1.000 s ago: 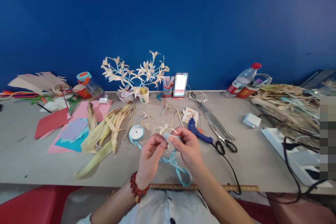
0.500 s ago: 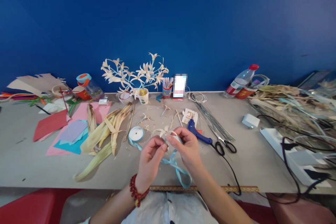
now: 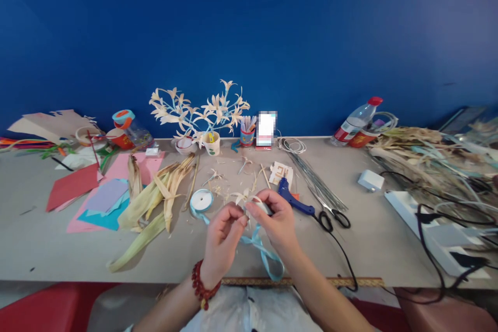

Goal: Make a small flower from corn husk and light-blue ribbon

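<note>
My left hand (image 3: 226,228) and my right hand (image 3: 277,218) meet near the table's front middle, fingertips pinched together around a pale husk flower (image 3: 244,197). Its petals spread out above my fingers; its lower part is hidden by them. A light blue ribbon (image 3: 268,257) hangs in loops below my hands. Left of them lies the ribbon spool (image 3: 202,199), with some ribbon running toward my left hand. To the right are a blue glue gun (image 3: 294,201) and black-handled scissors (image 3: 330,212).
Corn husks (image 3: 155,197) and coloured paper (image 3: 73,187) lie left. Finished flower branches stand in a paper cup (image 3: 212,144) at the back. Wires (image 3: 321,179), a power strip (image 3: 431,233) with black cables, and a husk pile (image 3: 420,145) are right.
My hands stay almost in place around the flower, with only a slight shift of the fingers. The whole view has moved very slightly.
</note>
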A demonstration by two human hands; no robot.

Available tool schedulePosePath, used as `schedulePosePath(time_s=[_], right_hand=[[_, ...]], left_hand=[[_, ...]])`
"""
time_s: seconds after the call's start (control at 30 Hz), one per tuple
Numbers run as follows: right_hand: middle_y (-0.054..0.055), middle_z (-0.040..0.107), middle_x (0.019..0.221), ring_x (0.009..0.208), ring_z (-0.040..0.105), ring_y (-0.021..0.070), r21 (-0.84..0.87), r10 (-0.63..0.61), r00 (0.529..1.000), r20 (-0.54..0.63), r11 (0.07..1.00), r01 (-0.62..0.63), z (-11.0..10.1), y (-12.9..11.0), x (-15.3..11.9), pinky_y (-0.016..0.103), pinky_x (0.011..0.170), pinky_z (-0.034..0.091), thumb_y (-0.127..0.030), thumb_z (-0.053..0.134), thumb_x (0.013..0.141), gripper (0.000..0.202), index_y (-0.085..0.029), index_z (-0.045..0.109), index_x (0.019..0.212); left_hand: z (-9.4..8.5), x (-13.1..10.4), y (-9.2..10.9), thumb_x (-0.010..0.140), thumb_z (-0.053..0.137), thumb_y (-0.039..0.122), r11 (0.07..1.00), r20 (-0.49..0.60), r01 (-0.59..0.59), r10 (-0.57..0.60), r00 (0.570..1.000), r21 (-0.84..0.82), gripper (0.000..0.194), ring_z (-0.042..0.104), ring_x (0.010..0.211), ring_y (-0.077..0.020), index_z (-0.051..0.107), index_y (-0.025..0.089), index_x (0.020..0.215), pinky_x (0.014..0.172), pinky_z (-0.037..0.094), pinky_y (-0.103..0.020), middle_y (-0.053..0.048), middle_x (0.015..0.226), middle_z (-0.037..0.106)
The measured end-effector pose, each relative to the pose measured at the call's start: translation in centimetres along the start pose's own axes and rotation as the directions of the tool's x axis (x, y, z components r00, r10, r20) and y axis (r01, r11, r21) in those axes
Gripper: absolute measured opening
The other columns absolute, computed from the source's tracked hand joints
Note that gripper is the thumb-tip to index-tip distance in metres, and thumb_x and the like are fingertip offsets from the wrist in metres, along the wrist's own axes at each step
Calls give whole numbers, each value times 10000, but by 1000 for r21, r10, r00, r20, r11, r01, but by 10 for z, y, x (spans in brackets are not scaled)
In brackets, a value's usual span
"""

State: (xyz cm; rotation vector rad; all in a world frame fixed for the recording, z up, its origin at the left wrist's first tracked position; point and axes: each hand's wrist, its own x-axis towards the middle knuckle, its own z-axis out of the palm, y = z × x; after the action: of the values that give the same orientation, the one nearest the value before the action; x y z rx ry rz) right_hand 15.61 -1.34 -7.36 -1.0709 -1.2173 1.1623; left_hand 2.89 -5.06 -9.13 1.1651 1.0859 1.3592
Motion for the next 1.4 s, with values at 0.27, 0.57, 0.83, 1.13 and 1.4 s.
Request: schedulePosePath(time_s=[0.27,0.57,0.83,1.13,1.4], right_hand=[[-31,537,580,543,444,115,-19,-16,1000,-2,1000,16,0,0,-1,226,522,356,-321,726,735,222,-187,570,652],[-22,554,624,578,484,124,-13,-85,996,15,996,85,2,-2,-4,234,546,382,-288,698,769,187,-196,559,686],[-24,554,649,595,495,124,2,-110,993,38,994,110,1,1,-4,234,566,393,-271,694,783,169,-198,558,712],[-12,575,673,612,521,137,9,-125,991,42,992,125,3,0,-4,243,572,411,-283,691,782,158,-203,570,719],[-8,587,722,661,532,144,13,-130,987,89,991,130,-2,3,-5,242,609,422,-279,706,778,133,-208,593,775]], left_hand=[[-1,-1,1,876,568,294,1000,-4,-8,8,1000,-3,173,453,658,-128,555,175,751,618,385,-230,-3,713,517],[0,-1,0,870,570,291,998,-27,-45,46,999,37,177,466,664,-136,553,175,736,618,388,-232,-9,706,514],[0,-3,1,878,542,227,971,-6,-150,154,988,184,132,475,675,-144,565,181,756,647,388,-250,-13,725,526],[2,-2,2,855,563,212,956,-44,-204,218,975,211,126,505,690,-154,573,185,733,660,400,-253,-14,721,550],[0,-2,2,867,565,237,978,-35,-142,149,988,155,147,490,662,-140,557,182,731,631,389,-239,-1,703,528]])
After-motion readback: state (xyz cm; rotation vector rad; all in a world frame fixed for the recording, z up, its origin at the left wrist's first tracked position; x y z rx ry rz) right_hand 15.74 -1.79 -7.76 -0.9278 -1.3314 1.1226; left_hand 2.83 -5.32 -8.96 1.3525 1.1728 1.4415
